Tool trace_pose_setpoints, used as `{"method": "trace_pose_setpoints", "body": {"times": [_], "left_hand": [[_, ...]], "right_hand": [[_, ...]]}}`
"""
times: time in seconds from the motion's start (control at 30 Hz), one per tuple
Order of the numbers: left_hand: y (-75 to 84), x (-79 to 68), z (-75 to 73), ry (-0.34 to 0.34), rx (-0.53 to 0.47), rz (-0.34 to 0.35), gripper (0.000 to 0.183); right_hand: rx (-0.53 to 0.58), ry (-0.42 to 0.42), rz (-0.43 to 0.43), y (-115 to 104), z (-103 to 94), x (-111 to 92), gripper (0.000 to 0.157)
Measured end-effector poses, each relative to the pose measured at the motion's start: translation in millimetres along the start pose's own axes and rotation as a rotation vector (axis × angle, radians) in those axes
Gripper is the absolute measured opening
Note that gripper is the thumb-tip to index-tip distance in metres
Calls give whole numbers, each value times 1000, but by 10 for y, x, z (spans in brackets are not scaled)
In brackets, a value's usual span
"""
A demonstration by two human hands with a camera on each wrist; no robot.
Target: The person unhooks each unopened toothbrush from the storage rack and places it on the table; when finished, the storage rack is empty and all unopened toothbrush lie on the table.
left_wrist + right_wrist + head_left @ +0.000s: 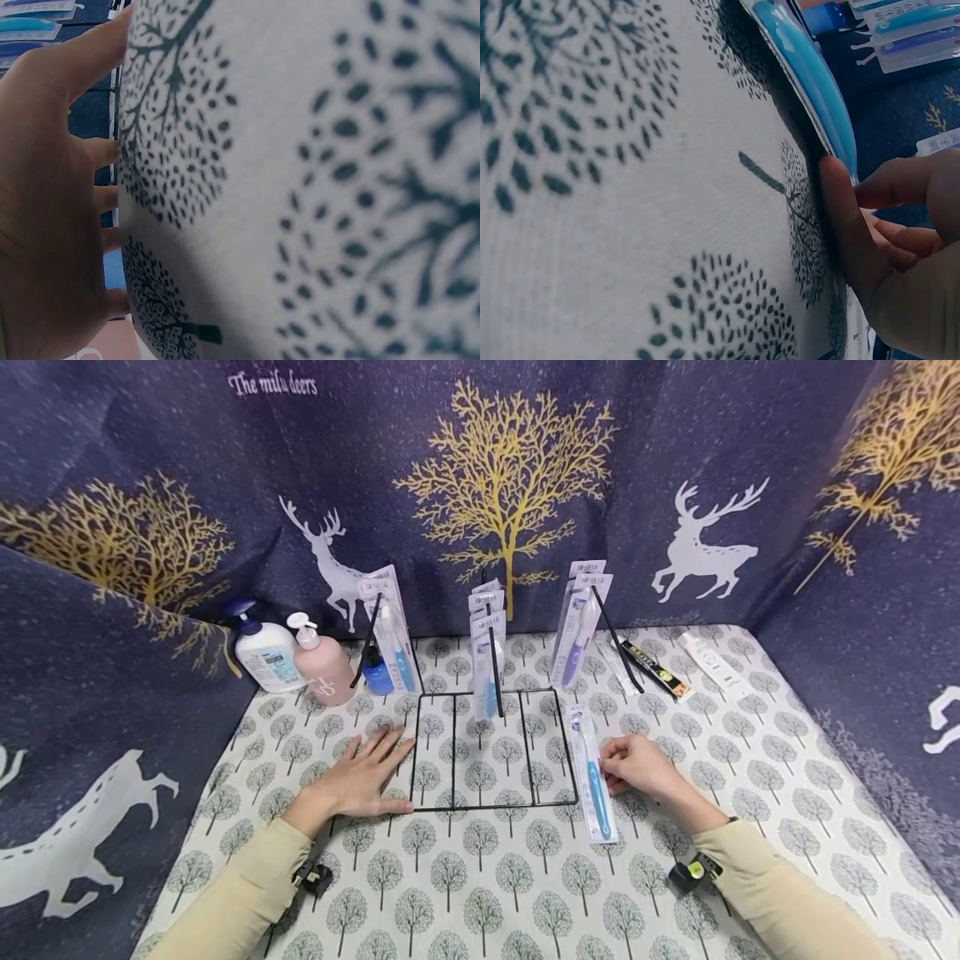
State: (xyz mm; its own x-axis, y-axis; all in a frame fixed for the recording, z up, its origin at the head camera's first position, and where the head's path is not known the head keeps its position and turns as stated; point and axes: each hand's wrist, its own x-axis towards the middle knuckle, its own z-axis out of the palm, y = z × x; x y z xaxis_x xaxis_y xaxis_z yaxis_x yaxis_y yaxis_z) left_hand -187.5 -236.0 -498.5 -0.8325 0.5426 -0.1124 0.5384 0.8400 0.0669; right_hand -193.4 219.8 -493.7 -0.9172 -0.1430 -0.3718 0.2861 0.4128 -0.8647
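A packaged toothbrush (597, 785) with a blue handle lies at the right side of a black wire rack (495, 807). My right hand (637, 764) pinches the right edge of its clear pack; in the right wrist view the thumb (844, 225) is under the pack's edge and the index finger on the other side. Flat on the cloth, my left hand (363, 781) has its fingers spread, with the thumb and fingertips at the rack's left wire. More packaged toothbrushes hang on the rack's hooks, in a left group (395, 639), a middle group (483, 668) and a right group (579, 635).
At the back left stand a white pump bottle (268, 658), a pink pump bottle (324, 670) and a small blue bottle (377, 677). A black toothpaste box (654, 670) and a white tube (711, 662) lie at the back right. A dark patterned curtain (345, 427) hangs behind.
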Motion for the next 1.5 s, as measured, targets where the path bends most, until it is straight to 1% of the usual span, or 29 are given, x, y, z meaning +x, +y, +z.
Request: {"method": "trace_pose_setpoints", "body": {"times": [0.1,0.27,0.53,0.67,0.73,0.87,0.93,1.07,1.27,1.4,1.5], "left_hand": [[6,-6,8,-2,-9,1,102],[0,-5,14,12,-9,3,101],[-11,-3,30,10,-9,5,102],[-15,-11,34,6,0,3,101],[-11,-15,27,7,1,5,101],[0,-14,20,12,10,4,101],[3,-10,15,16,15,7,102],[11,-19,-2,17,13,12,101],[12,-25,-11,10,11,7,101],[9,-27,-6,18,7,14,100],[-2,-21,4,27,11,17,101]], "right_hand": [[-40,18,0,-1,13,-6,16],[-56,44,-1,-7,15,-18,21],[-66,39,-1,-14,-5,-60,20],[-103,50,-11,-40,-17,-74,21],[-165,68,-37,-57,-32,-79,21],[-302,92,-124,-94,-77,-80,22],[-337,102,-170,-118,-100,-75,23],[-298,105,-217,-174,-136,-55,26],[-144,88,-302,-304,-177,-7,31],[-76,81,-386,-425,-189,19,31],[-35,97,-445,-530,-194,47,31]]}}
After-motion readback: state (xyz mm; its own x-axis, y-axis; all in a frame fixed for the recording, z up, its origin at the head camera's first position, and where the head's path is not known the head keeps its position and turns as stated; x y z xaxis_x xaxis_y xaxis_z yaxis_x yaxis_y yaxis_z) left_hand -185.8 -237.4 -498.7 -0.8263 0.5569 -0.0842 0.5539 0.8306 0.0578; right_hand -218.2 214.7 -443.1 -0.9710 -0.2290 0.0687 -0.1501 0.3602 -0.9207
